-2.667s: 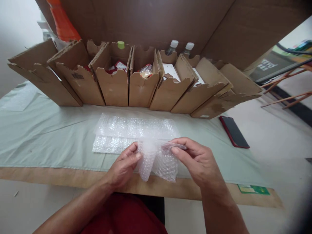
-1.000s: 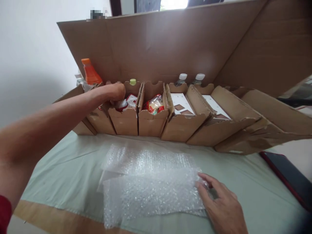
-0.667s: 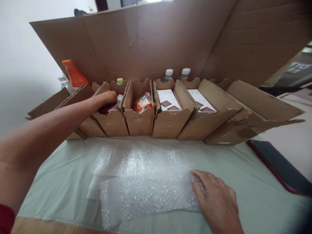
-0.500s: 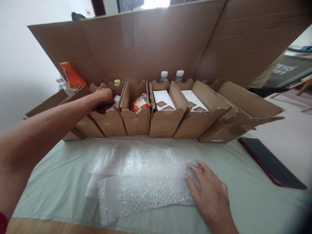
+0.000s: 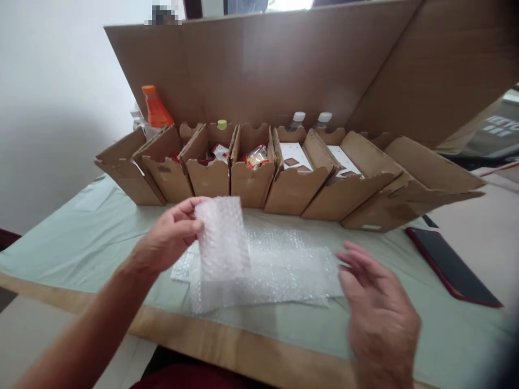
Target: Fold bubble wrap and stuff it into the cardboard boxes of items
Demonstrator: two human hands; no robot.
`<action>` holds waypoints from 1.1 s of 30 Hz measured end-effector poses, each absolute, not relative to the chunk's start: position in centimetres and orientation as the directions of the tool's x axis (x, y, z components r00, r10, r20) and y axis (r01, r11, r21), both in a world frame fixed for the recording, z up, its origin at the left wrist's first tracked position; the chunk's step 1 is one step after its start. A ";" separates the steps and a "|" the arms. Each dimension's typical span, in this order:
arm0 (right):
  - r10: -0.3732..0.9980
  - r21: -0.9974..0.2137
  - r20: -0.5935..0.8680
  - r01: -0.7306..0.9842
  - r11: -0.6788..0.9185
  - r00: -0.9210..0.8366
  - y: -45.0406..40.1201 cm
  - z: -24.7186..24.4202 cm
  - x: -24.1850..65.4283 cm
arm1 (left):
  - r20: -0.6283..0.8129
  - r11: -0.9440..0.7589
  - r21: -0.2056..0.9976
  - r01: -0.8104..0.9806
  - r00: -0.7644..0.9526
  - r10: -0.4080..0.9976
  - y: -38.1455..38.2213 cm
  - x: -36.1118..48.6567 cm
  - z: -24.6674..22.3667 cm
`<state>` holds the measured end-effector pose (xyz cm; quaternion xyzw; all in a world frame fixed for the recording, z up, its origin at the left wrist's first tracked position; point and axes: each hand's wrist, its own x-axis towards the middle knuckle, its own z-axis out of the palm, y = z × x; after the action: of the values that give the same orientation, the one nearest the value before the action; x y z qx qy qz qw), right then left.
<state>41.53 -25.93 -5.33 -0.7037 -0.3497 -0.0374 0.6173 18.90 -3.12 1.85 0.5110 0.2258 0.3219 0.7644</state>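
My left hand (image 5: 172, 237) pinches a small, whitish piece of bubble wrap (image 5: 223, 237) by its upper left edge, raised over the left part of the flat bubble wrap. More clear bubble wrap sheets (image 5: 284, 273) lie overlapping on the green cloth. Beside their right end is my right hand (image 5: 377, 302), blurred, with thumb and fingers curved but apart. Whether its fingertips touch the sheet edge is hard to tell. Behind the wrap stands a row of open cardboard bins; one holds red and clear packets (image 5: 257, 156), two hold white boxes (image 5: 295, 156).
A tall cardboard panel (image 5: 263, 70) rises behind the bins. An orange bottle (image 5: 157, 108) stands at the back left, and two white-capped bottles (image 5: 299, 120) stand behind the bins. A dark, red-edged flat device (image 5: 454, 267) lies at the right.
My left hand has come out of a bin on the left, down to the front, and now holds bubble wrap. My right hand has drawn off the sheets' right part. The view has shifted.
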 end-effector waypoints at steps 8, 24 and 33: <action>0.944 -0.950 -0.138 -0.311 -0.040 0.299 -23.9 -5.9 33.1 | -0.154 0.490 0.860 -0.146 0.840 0.521 -10.9 17.7 -3.5; 0.556 -0.890 0.282 0.429 -0.152 0.782 -27.6 -5.5 34.2 | -0.224 0.974 0.162 -0.160 0.955 0.194 -14.3 17.5 -8.6; 0.459 -0.930 0.181 0.303 -0.208 0.870 -28.3 -6.2 36.0 | -0.283 0.872 0.469 -0.143 0.910 0.302 -12.5 16.3 -8.0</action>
<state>35.98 -28.32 -6.24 -0.7743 -0.2463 0.0673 0.5790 16.31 -12.46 -7.97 0.2248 0.1764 0.1171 0.9511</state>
